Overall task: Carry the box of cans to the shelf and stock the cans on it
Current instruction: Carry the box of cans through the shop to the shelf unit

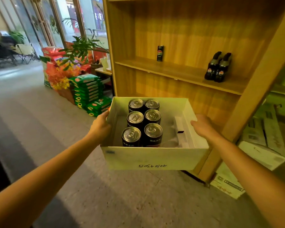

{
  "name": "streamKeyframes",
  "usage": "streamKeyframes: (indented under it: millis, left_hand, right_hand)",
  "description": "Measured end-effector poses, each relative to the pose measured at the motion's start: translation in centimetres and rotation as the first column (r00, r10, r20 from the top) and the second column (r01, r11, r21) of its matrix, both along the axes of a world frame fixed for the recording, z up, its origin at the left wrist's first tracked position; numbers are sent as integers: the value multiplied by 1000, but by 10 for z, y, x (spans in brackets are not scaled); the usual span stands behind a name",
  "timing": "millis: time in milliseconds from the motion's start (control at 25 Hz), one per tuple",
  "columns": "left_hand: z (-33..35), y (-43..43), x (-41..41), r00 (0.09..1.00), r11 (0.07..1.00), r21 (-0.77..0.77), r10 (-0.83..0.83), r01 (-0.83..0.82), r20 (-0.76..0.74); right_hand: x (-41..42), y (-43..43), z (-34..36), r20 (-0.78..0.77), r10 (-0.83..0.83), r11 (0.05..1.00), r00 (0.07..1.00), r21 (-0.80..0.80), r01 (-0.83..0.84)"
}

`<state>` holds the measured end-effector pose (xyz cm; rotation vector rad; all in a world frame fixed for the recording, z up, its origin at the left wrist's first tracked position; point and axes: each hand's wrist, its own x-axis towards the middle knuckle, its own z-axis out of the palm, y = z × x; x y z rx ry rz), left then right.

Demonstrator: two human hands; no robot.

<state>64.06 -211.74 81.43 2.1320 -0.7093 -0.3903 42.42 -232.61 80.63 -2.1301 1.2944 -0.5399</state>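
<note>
White cardboard box (pixel 148 157) is held in the air in front of the wooden shelf (pixel 179 71), above the floor (pixel 105 195). Left hand (pixel 101 127) is clamped on the box's left wall, thumb over the rim; right hand (pixel 203 125) is pressed against the right wall, thumb over the rim, fingers hidden behind the box. Six dark cans (pixel 143 122) are stood upright inside, packed in two columns of three toward the left side of the box, tops silver, touching each other. A clear plastic wrap (pixel 171 137) and a white insert are seen in the box's right part. Handwritten marking is visible on the near wall, upside down. On the shelf board above the box, one black can (pixel 160 53) is stood alone toward the middle; two dark bottles (pixel 218 67) are stood side by side, touching, toward the right end, well apart from the can. Stacked green bags (pixel 87 91) and a potted plant (pixel 82 48) are seen left of the shelf; cardboard cartons (pixel 262 145) are piled on the floor at its right.
</note>
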Motion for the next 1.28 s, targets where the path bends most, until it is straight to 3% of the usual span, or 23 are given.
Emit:
streamKeyframes:
  millis: [360, 760, 920, 1280]
  left_hand:
    - [-27, -112, 131, 998, 998, 15, -52, 53, -42]
    - [-64, -253, 324, 932, 934, 55, -357, 353, 71]
    - [-82, -296, 370, 897, 897, 83, -440, 435, 46]
    - [-207, -357, 431, 858, 849, 131, -509, 513, -62]
  right_hand:
    - [114, -99, -22, 14, -22, 1000, 1000, 21, 22]
    - [263, -160, -72, 20, -380, 917, 925, 140, 373]
    - [298, -166, -87, -6, -481, 872, 877, 97, 479]
    - [354, -192, -190, -18, -588, 799, 808, 141, 585]
